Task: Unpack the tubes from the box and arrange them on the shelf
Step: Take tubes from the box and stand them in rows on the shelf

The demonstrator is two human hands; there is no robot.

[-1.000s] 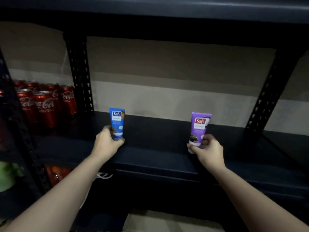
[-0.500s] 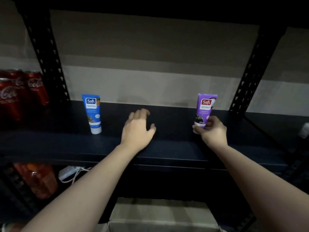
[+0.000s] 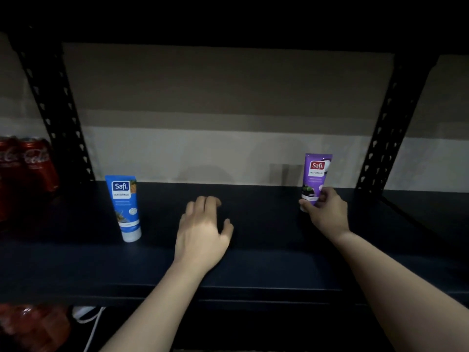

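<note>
Now left hand (image 3: 200, 237) hovers palm-down, grip loose, empty; right hand (image 3: 326, 214) grip pinching purple tube (image 3: 316, 177) upright.

shelf (image 3: 253, 262): matt dark metal | tubes (image 3: 125, 207): glossy plastic

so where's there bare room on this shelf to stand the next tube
The widest bare stretch lies between the blue tube and the purple tube, though the left hand hovers mid-gap. More room runs behind that hand to the wall. It is crowded at far left by the red cans.
</note>
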